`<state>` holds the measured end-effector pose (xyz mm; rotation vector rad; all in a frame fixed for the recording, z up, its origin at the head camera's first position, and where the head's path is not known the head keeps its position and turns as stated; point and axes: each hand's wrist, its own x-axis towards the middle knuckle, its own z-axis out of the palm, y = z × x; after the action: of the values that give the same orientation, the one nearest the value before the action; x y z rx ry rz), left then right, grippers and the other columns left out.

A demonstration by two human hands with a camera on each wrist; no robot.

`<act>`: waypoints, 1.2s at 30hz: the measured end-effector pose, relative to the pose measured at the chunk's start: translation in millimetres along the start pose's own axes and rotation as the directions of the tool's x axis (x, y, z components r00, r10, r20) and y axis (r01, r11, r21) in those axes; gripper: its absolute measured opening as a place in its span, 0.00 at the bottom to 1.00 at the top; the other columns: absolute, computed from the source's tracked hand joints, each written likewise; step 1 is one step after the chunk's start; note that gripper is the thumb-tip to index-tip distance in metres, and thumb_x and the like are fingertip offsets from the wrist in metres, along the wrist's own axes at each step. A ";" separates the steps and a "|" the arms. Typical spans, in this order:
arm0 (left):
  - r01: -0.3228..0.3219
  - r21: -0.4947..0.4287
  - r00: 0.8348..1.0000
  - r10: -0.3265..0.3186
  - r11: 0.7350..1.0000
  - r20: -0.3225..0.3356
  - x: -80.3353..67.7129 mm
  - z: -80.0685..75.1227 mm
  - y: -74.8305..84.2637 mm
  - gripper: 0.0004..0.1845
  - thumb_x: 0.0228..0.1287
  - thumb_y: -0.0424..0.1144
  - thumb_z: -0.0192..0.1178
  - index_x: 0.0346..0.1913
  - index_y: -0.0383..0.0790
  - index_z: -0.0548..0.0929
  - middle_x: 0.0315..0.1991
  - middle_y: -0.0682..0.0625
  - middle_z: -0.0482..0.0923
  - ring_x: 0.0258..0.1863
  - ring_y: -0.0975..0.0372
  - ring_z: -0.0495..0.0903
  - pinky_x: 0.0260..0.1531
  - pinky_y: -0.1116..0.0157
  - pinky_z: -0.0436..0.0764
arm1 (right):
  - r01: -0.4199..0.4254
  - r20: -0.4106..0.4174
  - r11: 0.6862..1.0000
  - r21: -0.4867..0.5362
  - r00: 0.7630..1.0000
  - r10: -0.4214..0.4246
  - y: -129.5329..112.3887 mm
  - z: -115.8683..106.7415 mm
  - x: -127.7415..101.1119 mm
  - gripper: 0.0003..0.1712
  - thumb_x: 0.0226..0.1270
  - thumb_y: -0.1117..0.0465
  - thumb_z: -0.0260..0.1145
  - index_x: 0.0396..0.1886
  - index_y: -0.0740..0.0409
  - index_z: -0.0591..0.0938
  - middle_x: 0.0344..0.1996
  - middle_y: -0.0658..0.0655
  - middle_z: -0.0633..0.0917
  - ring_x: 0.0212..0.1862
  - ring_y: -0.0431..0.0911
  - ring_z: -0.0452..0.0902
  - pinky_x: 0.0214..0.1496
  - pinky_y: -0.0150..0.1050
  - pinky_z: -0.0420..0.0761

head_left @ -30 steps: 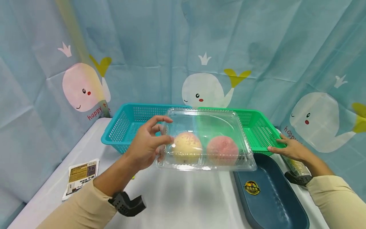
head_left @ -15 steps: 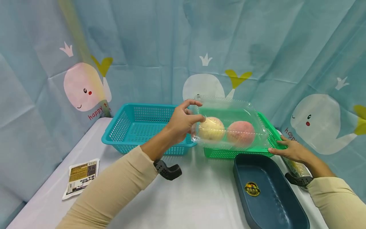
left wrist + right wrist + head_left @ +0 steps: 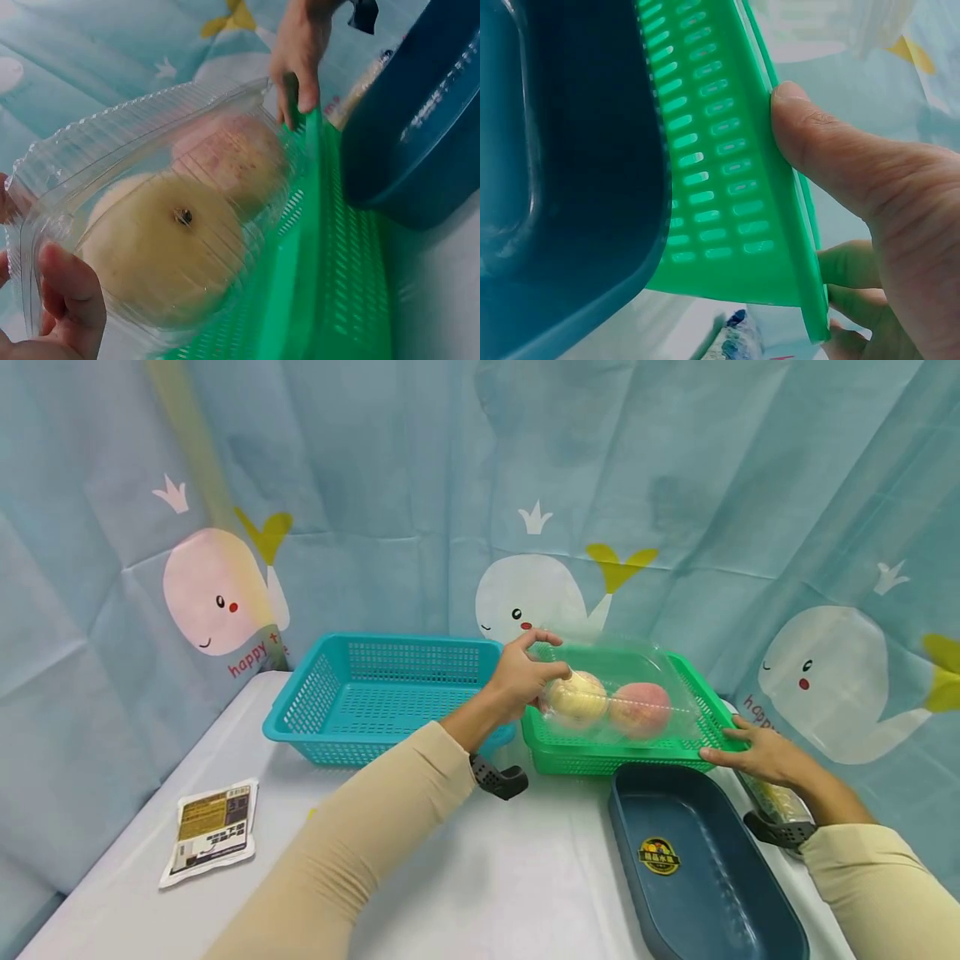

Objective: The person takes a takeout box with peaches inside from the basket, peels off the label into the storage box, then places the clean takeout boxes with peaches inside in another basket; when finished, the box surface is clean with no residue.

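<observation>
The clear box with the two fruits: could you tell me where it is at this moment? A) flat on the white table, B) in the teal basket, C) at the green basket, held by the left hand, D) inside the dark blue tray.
C: the left hand grips the clear box at its left end, over the green basket, whose corner the right hand holds.
</observation>
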<state>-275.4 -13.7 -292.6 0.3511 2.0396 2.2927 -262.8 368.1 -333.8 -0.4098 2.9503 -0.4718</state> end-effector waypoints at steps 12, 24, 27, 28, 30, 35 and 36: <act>0.085 0.009 0.996 -0.085 0.996 -0.018 26.4 10.0 -39.9 0.25 0.57 0.29 0.64 0.59 0.44 0.75 0.18 0.41 0.78 0.03 0.61 0.57 0.07 0.63 0.72 | -0.013 0.007 1.000 0.017 1.000 0.012 -5.6 3.7 0.1 0.51 0.66 0.39 0.61 0.63 0.83 0.63 0.66 0.84 0.50 0.61 0.83 0.48 0.53 0.75 0.60; 0.222 0.088 0.975 -0.222 0.971 -0.006 37.2 20.4 -59.9 0.26 0.60 0.33 0.66 0.61 0.50 0.75 0.24 0.48 0.71 0.09 0.61 0.60 0.22 0.48 0.81 | -0.008 0.013 1.000 0.001 1.000 0.008 -6.3 2.2 2.8 0.51 0.66 0.39 0.62 0.64 0.83 0.63 0.65 0.84 0.51 0.61 0.83 0.48 0.52 0.75 0.60; 0.248 0.108 0.969 -0.248 0.963 -0.015 34.9 24.0 -59.4 0.30 0.60 0.34 0.68 0.65 0.50 0.71 0.51 0.41 0.72 0.27 0.53 0.79 0.33 0.43 0.82 | -0.004 0.011 1.000 -0.006 1.000 0.004 -5.5 3.1 1.6 0.51 0.66 0.39 0.61 0.64 0.83 0.63 0.65 0.84 0.52 0.60 0.83 0.49 0.52 0.75 0.60; 0.247 0.111 0.969 -0.248 0.963 -0.011 34.2 24.5 -59.5 0.32 0.61 0.34 0.68 0.68 0.49 0.69 0.59 0.39 0.68 0.37 0.48 0.81 0.35 0.42 0.82 | -0.003 0.012 1.000 -0.007 1.000 0.003 -5.3 3.0 1.3 0.51 0.66 0.39 0.61 0.64 0.83 0.63 0.65 0.85 0.52 0.60 0.83 0.49 0.52 0.75 0.61; 0.250 0.112 0.968 -0.252 0.962 0.003 33.4 24.6 -59.6 0.32 0.62 0.35 0.67 0.68 0.48 0.68 0.64 0.39 0.63 0.53 0.39 0.74 0.36 0.44 0.82 | -0.004 0.012 1.000 -0.008 1.000 0.004 -5.5 2.2 0.6 0.51 0.66 0.39 0.61 0.64 0.83 0.63 0.65 0.85 0.52 0.60 0.83 0.49 0.52 0.75 0.61; 0.301 0.153 0.942 -0.319 0.941 0.107 36.4 24.7 -60.6 0.30 0.66 0.41 0.62 0.69 0.51 0.66 0.66 0.40 0.64 0.59 0.38 0.69 0.48 0.47 0.77 | -0.010 0.018 1.000 -0.001 1.000 0.010 -5.5 -0.4 -1.5 0.51 0.66 0.39 0.61 0.64 0.83 0.62 0.65 0.85 0.52 0.60 0.83 0.49 0.52 0.75 0.61; 0.317 0.160 0.932 -0.339 0.935 0.131 37.2 25.2 -60.7 0.30 0.67 0.41 0.61 0.70 0.51 0.65 0.66 0.40 0.64 0.61 0.39 0.67 0.50 0.45 0.75 | -0.013 0.021 1.000 0.001 1.000 0.013 -5.7 -0.8 -1.8 0.51 0.66 0.39 0.61 0.64 0.83 0.62 0.65 0.85 0.52 0.60 0.83 0.49 0.52 0.75 0.60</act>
<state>-313.1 25.7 -344.9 0.1707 2.0042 1.8767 -259.8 363.6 -331.1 -0.3935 2.9307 -0.4647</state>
